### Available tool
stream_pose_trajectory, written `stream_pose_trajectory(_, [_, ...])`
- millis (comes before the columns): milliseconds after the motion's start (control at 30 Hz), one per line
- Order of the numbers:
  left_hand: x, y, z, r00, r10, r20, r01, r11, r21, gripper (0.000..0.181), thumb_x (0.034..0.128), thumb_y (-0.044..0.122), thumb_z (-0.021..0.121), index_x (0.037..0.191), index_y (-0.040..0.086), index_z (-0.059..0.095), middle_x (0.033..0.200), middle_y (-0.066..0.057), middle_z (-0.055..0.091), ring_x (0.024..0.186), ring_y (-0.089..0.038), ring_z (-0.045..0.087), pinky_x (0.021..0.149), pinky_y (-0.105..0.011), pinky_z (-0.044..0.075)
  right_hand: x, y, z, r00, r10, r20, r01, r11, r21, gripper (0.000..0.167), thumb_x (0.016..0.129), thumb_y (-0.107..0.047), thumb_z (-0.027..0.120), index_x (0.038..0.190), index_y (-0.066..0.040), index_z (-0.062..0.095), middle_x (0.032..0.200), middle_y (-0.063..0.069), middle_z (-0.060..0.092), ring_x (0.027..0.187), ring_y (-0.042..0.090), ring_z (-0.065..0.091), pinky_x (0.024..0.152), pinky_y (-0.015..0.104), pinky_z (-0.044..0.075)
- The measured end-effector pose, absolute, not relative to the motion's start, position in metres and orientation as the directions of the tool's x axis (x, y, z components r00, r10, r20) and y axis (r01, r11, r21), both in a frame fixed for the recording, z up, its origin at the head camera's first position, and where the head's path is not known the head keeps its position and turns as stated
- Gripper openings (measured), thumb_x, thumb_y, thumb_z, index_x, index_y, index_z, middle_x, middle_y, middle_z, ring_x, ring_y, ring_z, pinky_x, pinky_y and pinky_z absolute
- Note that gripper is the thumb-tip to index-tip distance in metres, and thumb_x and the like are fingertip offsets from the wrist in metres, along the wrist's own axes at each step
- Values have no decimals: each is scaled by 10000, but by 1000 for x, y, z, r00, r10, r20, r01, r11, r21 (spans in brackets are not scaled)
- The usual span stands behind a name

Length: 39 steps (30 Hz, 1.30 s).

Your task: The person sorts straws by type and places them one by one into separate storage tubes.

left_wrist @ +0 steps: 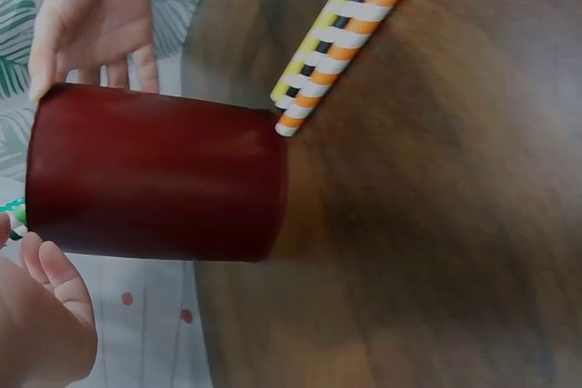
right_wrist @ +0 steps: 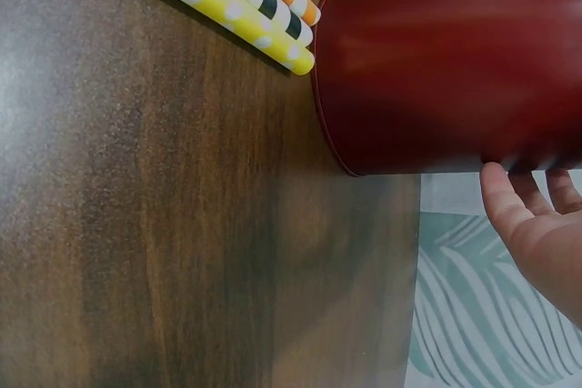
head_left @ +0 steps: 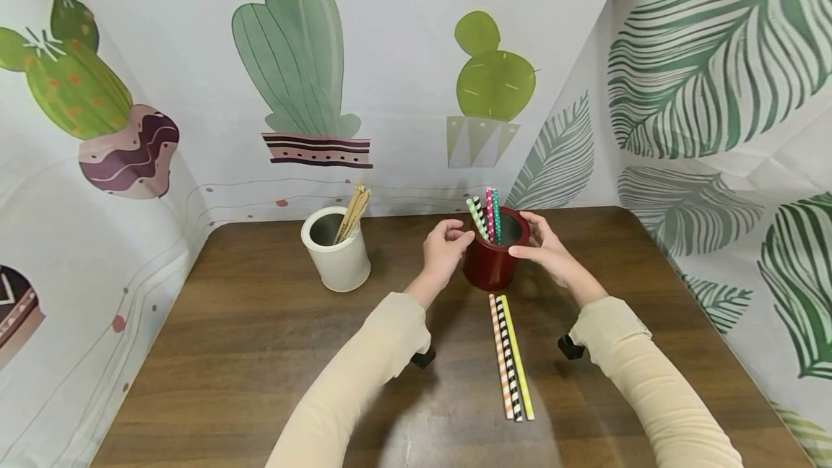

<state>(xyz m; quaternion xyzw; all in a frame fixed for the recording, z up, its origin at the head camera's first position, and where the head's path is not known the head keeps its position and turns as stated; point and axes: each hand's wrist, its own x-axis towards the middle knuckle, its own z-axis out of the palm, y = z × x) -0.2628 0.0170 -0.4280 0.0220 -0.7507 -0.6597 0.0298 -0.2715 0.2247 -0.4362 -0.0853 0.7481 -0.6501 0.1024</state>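
Observation:
A dark red cylindrical cup (head_left: 490, 266) stands upright toward the back of the table with several patterned paper straws (head_left: 490, 219) in it. My right hand (head_left: 549, 251) holds the cup's right side, thumb at the front of the rim and fingers round the far side. On the other side, my left hand (head_left: 445, 255) is at the rim with loosely bent fingers and nothing visibly held; its fingertips are partly cut off in the left wrist view. Three more paper straws (head_left: 510, 360), orange, black and yellow patterned, lie side by side before the cup.
A white cup (head_left: 344, 266) holding tan straws (head_left: 354, 215) stands to the left on the brown wooden table (head_left: 260, 352). Behind the table hangs a cloth (head_left: 403, 78) printed with cacti and leaves, close to the back edge.

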Motion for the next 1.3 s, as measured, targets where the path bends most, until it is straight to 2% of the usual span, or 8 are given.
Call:
stream_pose_trajectory(133, [-257, 14, -441, -999, -45, 15, 8, 160, 987, 292, 780, 197, 661, 1036, 74, 592, 814, -59, 627, 622, -76, 545, 548, -209, 472, -270, 224, -435, -964, -263, -46, 7, 145, -989, 752, 807, -13, 581, 1389, -118, 116, 1333, 143, 272, 1246, 284, 269, 975, 414, 298])
stream_pose_trajectory(367, [-243, 12, -461, -1000, 16, -4, -1, 190, 982, 304, 777, 184, 661, 1038, 49, 584, 801, -68, 616, 579, -58, 529, 532, -200, 467, -271, 225, -436, -962, -270, -47, 4, 159, -987, 740, 801, -66, 607, 1377, -132, 147, 1273, 64, 319, 1167, 208, 336, 808, 200, 405])
stream_pose_trajectory(700, [-226, 15, -487, -997, 78, 1, 23, 288, 957, 312, 758, 183, 683, 1027, 67, 576, 770, -41, 622, 545, -52, 520, 514, -195, 447, -271, 225, -434, -962, -265, -71, 27, 167, -986, 742, 812, -45, 591, 1385, -148, 130, 1309, 79, 293, 1184, 209, 324, 803, 205, 406])
stream_pose_trajectory(867, [-218, 19, -496, -993, 119, -5, 35, 331, 943, 346, 751, 173, 691, 1048, 48, 566, 779, -40, 634, 530, -50, 527, 492, -199, 448, -265, 221, -426, -960, -267, -79, 34, 169, -985, 741, 817, -17, 562, 1391, -115, 103, 1328, 117, 268, 1196, 236, 307, 794, 201, 402])
stream_pose_trajectory(1100, [-210, 26, -507, -987, 158, -7, 63, 437, 897, 385, 737, 201, 706, 1065, 62, 562, 843, -30, 649, 663, -54, 559, 603, -184, 439, -256, 216, -414, -960, -269, -77, 28, 183, -983, 735, 822, -23, 554, 1391, -84, 93, 1335, 142, 257, 1201, 246, 300, 798, 185, 392])
stream_pose_trajectory(1300, [-198, 32, -510, -976, 216, 6, 107, 459, 882, 403, 731, 176, 708, 1078, 54, 543, 956, -80, 616, 715, -108, 603, 634, -204, 476, -254, 215, -412, -959, -273, -78, 29, 176, -984, 732, 823, -21, 551, 1390, -88, 93, 1339, 147, 252, 1193, 244, 306, 796, 180, 391])
